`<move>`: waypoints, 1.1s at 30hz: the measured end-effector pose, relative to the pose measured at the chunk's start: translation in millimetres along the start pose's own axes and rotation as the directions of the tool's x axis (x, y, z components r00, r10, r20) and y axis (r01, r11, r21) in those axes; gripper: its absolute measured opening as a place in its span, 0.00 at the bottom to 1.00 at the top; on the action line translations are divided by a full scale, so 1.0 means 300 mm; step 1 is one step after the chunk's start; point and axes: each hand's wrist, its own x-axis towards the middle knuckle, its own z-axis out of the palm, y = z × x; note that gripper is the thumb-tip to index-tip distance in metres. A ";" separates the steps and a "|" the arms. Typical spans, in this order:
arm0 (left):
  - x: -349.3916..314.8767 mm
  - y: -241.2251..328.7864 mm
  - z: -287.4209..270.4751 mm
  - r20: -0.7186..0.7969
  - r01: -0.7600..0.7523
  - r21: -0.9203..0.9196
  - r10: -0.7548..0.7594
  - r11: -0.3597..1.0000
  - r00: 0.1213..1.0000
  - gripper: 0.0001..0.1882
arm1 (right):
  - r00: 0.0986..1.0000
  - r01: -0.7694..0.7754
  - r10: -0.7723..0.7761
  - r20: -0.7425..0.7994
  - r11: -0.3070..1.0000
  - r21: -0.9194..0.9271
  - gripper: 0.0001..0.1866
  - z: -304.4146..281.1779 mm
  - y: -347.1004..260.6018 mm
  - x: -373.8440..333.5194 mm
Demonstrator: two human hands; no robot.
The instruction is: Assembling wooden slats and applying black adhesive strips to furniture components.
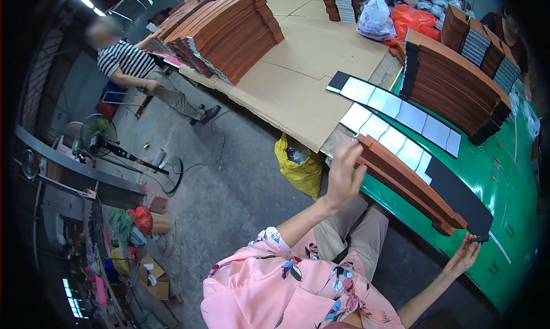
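Observation:
In front of me on the green tabletop lies a long reddish-brown moulded strip (409, 186), slightly curved. My left hand (345, 177) is raised at its left end, fingers apart, holding nothing that I can see. Just beyond the moulded strip is a curved black strip (461, 197) with shiny white panels along its left part. My right hand (463, 255) pinches the right end corner of this black strip, close to the moulded strip's right end. Farther back lies a second black strip with white panels (395, 108).
Stacks of brown strips (452, 85) stand at the right and on the cardboard-covered table (309, 48). Plastic bags (376, 18) sit at the back. A yellow sack (301, 168) is on the floor by the table edge. A person in a striped shirt (126, 65) stands left, near a fan (98, 133).

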 end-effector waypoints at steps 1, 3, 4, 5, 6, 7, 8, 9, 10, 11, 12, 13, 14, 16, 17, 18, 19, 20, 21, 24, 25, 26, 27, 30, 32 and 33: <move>-0.025 0.021 0.003 0.001 0.000 -0.007 0.000 1.000 1.000 0.25 | 1.000 0.006 -0.004 -0.018 0.995 0.100 0.07 -0.029 0.020 0.006; -0.086 0.068 0.016 0.064 -0.138 -0.115 0.146 0.984 0.987 0.24 | 1.000 0.002 -0.001 -0.004 0.975 0.222 0.07 -0.077 0.066 0.017; -0.122 0.090 0.019 0.094 -0.172 -0.177 0.190 0.969 0.977 0.24 | 1.000 -0.014 0.009 0.017 0.938 0.347 0.06 -0.093 0.094 0.024; -0.167 0.112 0.027 0.119 -0.202 -0.243 0.236 0.949 0.965 0.23 | 1.000 -0.004 -0.002 0.016 0.938 0.347 0.06 -0.116 0.120 0.031; -0.219 0.130 0.039 0.167 -0.207 -0.317 0.270 0.925 0.948 0.23 | 1.000 -0.010 0.010 0.002 0.928 0.372 0.05 -0.141 0.146 0.037; -0.268 0.146 0.044 0.213 -0.212 -0.388 0.311 0.897 0.926 0.23 | 1.000 -0.014 0.021 -0.013 0.916 0.402 0.05 -0.155 0.168 0.037; -0.323 0.154 0.041 0.264 -0.196 -0.412 0.323 0.890 0.909 0.23 | 0.998 -0.030 0.049 -0.037 0.917 0.399 0.05 -0.157 0.190 0.034; -0.367 0.159 0.037 0.313 -0.184 -0.434 0.339 0.882 0.887 0.22 | 0.999 -0.019 0.037 -0.036 0.914 0.404 0.05 -0.160 0.204 0.037; -0.408 0.161 0.039 0.305 -0.193 -0.443 0.350 0.876 0.886 0.22 | 0.999 -0.003 0.017 -0.031 0.921 0.389 0.05 -0.167 0.211 0.042; -0.449 0.159 0.029 0.437 -0.054 -0.467 0.283 0.883 0.854 0.20 | 1.000 0.005 0.004 -0.024 0.927 0.374 0.05 -0.167 0.219 0.039; -0.480 0.149 0.025 0.562 0.086 -0.468 0.221 0.879 0.797 0.19 | 0.998 0.023 -0.004 -0.058 0.944 0.328 0.05 -0.162 0.228 0.042; -0.506 0.130 0.026 0.559 0.081 -0.472 0.227 0.878 0.798 0.19 | 0.998 0.029 -0.010 -0.058 0.944 0.328 0.05 -0.164 0.231 0.040; -0.526 0.106 0.029 0.693 0.289 -0.442 0.119 0.849 0.711 0.17 | 0.999 0.038 -0.031 -0.027 0.951 0.308 0.05 -0.169 0.236 0.045; -0.546 0.056 0.044 0.800 0.471 -0.383 0.030 0.795 0.600 0.16 | 0.999 0.049 -0.051 0.001 0.963 0.267 0.06 -0.186 0.238 0.043; -0.543 0.026 0.056 0.891 0.738 -0.286 -0.115 0.611 0.440 0.16 | 0.999 0.048 -0.051 0.004 0.968 0.248 0.06 -0.204 0.240 0.044; -0.538 -0.010 0.065 0.951 0.919 -0.150 -0.201 0.364 0.235 0.16 | 0.998 0.050 -0.056 0.018 0.971 0.234 0.05 -0.234 0.243 0.047; -0.543 -0.052 0.067 0.975 0.997 0.010 -0.222 0.079 0.008 0.16 | 0.998 0.045 -0.052 0.024 0.975 0.217 0.05 -0.247 0.244 0.044; -0.582 -0.123 0.073 0.981 0.986 0.085 -0.159 -0.141 -0.107 0.18 | 0.999 0.047 -0.051 0.015 0.976 0.211 0.05 -0.248 0.245 0.039; -0.641 -0.195 0.071 0.982 0.989 0.065 -0.168 -0.133 -0.087 0.18 | 0.999 0.050 -0.052 0.004 0.978 0.204 0.05 -0.242 0.245 0.033; -0.781 -0.331 0.061 0.978 0.773 0.026 -0.145 -0.634 -0.152 0.18 | 0.999 0.051 -0.050 -0.013 0.985 0.164 0.05 -0.235 0.240 0.027; -0.792 -0.351 0.068 0.966 0.689 -0.051 -0.210 -0.723 -0.149 0.16 | 0.998 0.062 -0.062 -0.008 0.977 0.204 0.09 -0.282 0.258 0.040; -0.799 -0.359 0.068 0.947 0.587 -0.137 -0.279 -0.798 -0.158 0.15 | 0.998 0.062 -0.064 0.004 0.976 0.208 0.09 -0.276 0.267 0.055; -0.804 -0.365 0.079 0.948 0.586 -0.147 -0.283 -0.797 -0.148 0.15 | 0.998 0.060 -0.060 -0.003 0.978 0.198 0.09 -0.272 0.276 0.068; -0.816 -0.369 0.099 0.966 0.683 -0.068 -0.219 -0.728 -0.137 0.12 | 0.999 0.042 -0.038 -0.025 0.985 0.168 0.09 -0.222 0.288 0.090; -0.793 -0.364 0.102 0.963 0.676 -0.071 -0.227 -0.734 -0.145 0.12 | 0.998 0.034 -0.028 -0.049 0.989 0.141 0.09 -0.196 0.277 0.092; -0.783 -0.361 0.103 0.960 0.671 -0.068 -0.233 -0.738 -0.158 0.12 | 0.998 0.031 -0.023 -0.063 0.992 0.126 0.09 -0.187 0.269 0.091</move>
